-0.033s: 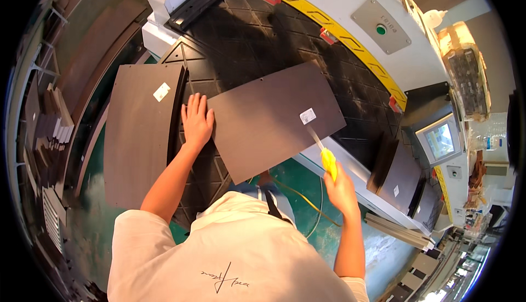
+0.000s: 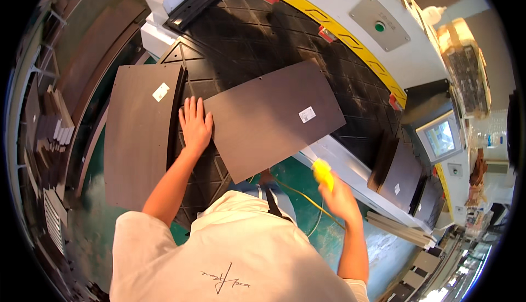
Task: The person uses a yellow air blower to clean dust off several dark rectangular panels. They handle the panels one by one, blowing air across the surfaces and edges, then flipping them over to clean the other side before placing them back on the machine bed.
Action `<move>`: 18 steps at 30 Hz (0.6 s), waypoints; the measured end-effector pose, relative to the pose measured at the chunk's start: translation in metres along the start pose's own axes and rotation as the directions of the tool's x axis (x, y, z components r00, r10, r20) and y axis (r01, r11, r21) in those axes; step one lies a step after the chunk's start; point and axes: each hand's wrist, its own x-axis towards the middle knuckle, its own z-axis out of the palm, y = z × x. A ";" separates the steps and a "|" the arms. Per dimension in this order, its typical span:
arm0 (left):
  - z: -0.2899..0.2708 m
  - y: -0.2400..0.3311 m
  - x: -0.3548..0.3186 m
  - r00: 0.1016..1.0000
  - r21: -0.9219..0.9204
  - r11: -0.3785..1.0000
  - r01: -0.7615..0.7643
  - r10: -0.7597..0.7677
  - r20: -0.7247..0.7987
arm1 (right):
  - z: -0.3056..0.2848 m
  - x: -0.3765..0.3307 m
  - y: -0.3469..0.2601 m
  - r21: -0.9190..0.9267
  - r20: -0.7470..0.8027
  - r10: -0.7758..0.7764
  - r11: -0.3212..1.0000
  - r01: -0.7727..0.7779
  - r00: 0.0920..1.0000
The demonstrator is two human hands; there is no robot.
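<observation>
My left hand lies flat with its fingers stretched out, at the left edge of a dark brown panel. Its thumb side meets that edge; whether the palm presses on the panel I cannot tell. A small white label is stuck on the panel's right part. My right hand is closed round a yellow-handled tool, off the panel's near right side. Motion blurs the tool, and its tip does not show. Another brown panel, also with a white label, lies left of my left hand.
Under the panels is a black grooved table. A white machine beam with a yellow strip curves across behind. At right are a screen and more stacked panels. A yellow hose runs above the green floor.
My right hand has drawn the yellow-handled tool back from the label, toward me. The slim pale shaft seen earlier no longer shows. My left hand has shifted slightly down and left.
</observation>
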 end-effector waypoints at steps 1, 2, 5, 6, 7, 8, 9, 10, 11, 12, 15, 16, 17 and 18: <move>-0.002 0.007 -0.016 1.000 0.026 1.000 0.008 -0.008 -0.002 | -0.001 -0.021 0.001 0.023 0.124 -0.134 0.991 0.133 0.983; -0.012 0.021 -0.031 0.994 0.058 0.996 -0.075 0.070 0.082 | -0.024 -0.025 -0.022 0.088 0.475 0.052 0.990 -0.106 0.878; -0.026 0.075 -0.068 0.893 -0.096 0.943 -0.319 0.333 0.302 | -0.056 -0.039 0.006 0.078 0.310 0.281 0.945 -0.319 0.908; -0.029 0.095 -0.078 0.855 -0.207 0.920 -0.333 0.387 0.346 | -0.057 -0.041 0.037 0.048 0.002 0.309 0.950 -0.308 0.951; -0.037 0.114 -0.084 0.810 -0.307 0.889 -0.340 0.443 0.384 | -0.059 -0.043 0.069 0.019 -0.280 0.307 0.949 -0.315 0.910; -0.041 0.133 -0.088 0.780 -0.323 0.875 -0.361 0.473 0.409 | -0.052 -0.044 0.094 -0.067 -0.316 0.242 0.959 -0.277 0.917; -0.046 0.147 -0.090 0.751 -0.328 0.864 -0.383 0.498 0.434 | -0.046 -0.044 0.110 -0.151 -0.343 0.169 0.961 -0.231 0.924; -0.042 0.150 -0.092 0.750 -0.281 0.882 -0.379 0.471 0.465 | -0.054 -0.031 0.077 0.109 -0.030 0.307 0.947 -0.302 0.951; -0.024 0.145 -0.099 0.766 -0.139 0.884 -0.446 0.457 0.453 | -0.065 -0.020 0.039 0.313 0.314 0.334 0.847 -0.429 0.889; -0.018 0.150 -0.102 0.774 -0.114 0.889 -0.444 0.444 0.452 | -0.062 -0.018 0.043 0.355 0.398 0.295 0.824 -0.442 0.869; -0.023 0.170 -0.100 0.764 -0.090 0.883 -0.460 0.445 0.468 | -0.022 -0.024 0.133 0.005 -0.440 0.196 0.977 -0.215 0.876; -0.032 0.170 -0.096 0.764 -0.065 0.889 -0.453 0.425 0.485 | -0.019 -0.020 0.136 -0.027 -0.488 0.208 0.967 -0.253 0.848; -0.045 0.170 -0.087 0.773 -0.042 0.890 -0.454 0.416 0.479 | -0.024 -0.020 0.123 -0.016 -0.490 0.195 0.972 -0.233 0.850; -0.069 0.169 -0.078 0.757 -0.138 0.907 -0.397 0.409 0.510 | -0.035 -0.028 0.091 0.301 -0.139 0.315 0.917 -0.263 0.939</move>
